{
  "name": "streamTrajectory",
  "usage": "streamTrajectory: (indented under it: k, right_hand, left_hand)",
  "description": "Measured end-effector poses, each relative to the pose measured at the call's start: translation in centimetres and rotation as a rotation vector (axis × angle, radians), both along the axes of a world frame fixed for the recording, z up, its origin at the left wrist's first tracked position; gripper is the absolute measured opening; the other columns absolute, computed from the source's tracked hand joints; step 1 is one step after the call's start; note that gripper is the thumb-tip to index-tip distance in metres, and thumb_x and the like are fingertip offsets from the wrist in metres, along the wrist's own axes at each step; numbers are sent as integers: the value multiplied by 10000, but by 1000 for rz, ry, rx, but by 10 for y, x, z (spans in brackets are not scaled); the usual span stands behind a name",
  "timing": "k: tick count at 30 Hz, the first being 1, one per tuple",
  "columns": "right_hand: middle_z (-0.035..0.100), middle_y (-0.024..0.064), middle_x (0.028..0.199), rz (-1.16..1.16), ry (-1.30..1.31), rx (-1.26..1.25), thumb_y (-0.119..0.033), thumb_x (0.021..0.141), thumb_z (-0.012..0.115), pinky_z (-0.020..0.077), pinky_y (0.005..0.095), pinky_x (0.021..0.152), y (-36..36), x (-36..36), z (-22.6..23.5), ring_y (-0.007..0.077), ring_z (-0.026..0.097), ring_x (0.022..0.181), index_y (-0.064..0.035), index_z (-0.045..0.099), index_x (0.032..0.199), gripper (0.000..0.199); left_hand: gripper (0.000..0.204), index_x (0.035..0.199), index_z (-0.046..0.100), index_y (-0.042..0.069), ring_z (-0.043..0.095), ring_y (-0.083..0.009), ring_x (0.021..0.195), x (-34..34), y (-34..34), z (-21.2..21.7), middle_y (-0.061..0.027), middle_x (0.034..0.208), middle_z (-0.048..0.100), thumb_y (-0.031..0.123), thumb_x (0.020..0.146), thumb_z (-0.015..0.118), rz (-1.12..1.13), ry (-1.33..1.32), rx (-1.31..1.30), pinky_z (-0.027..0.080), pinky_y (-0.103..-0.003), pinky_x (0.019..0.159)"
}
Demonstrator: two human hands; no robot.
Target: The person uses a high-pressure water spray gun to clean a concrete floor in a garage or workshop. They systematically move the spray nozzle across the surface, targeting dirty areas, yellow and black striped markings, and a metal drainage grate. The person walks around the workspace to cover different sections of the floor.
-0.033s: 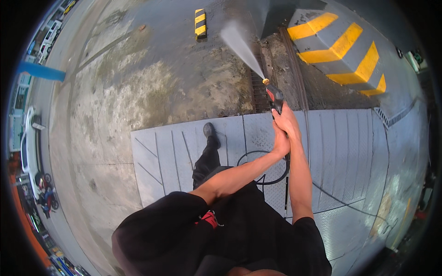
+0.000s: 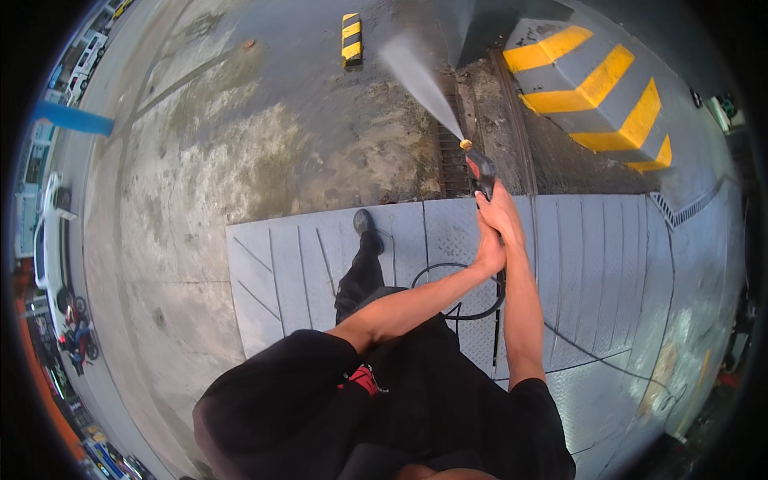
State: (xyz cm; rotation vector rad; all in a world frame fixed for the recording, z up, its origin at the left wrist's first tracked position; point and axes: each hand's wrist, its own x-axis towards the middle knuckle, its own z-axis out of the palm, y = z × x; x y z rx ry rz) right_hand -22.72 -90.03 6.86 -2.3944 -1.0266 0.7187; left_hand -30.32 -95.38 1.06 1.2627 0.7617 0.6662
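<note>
Ahead: striped yellow-grey concrete barrier (image 2: pixel 596 88), wet stained pavement (image 2: pixel 264 152); ribbed metal plate (image 2: pixel 600 264) underfoot; left hand (image 2: pixel 488 254), right hand (image 2: pixel 502 214) clamped round spraying washer gun (image 2: pixel 482 174).

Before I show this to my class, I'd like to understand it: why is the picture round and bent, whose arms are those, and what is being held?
The picture comes from a wide fisheye camera worn on a person's head, looking down, so straight edges curve near the rim. The arms coming in from below are the wearer's own. Both hands grip a pressure washer gun: the right hand sits nearer the nozzle, the left hand just behind it. A spray of water shoots from the brass tip over a drain grate and the wet, stained concrete. The person stands on a grey metal ramp plate, one black shoe forward, with a black hose looping by the legs. A yellow-striped kerb block lies ahead.
</note>
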Motion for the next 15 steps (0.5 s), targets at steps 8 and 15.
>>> streamTrajectory:
  k: [8,15]
  right_hand:
    - [680,228,837,-179,-50,-84,-163,820,643,547,428,560,88,-1,7,347,689,657,7,587,1151,376]
    - [667,167,715,-175,-111,-197,-140,820,625,532,383,496,194,20,54,264,656,518,55,574,1080,329]
  left_hand:
    - [813,1463,270,-63,533,-289,1254,-111,197,-30,-251,1476,376,415,915,633,-899,182,-37,423,-383,1046]
    - [870,1442,348,-28,359,-380,1371,-101,256,-60,-231,1465,400,568,866,614,-1074,205,288,293,-435,1140]
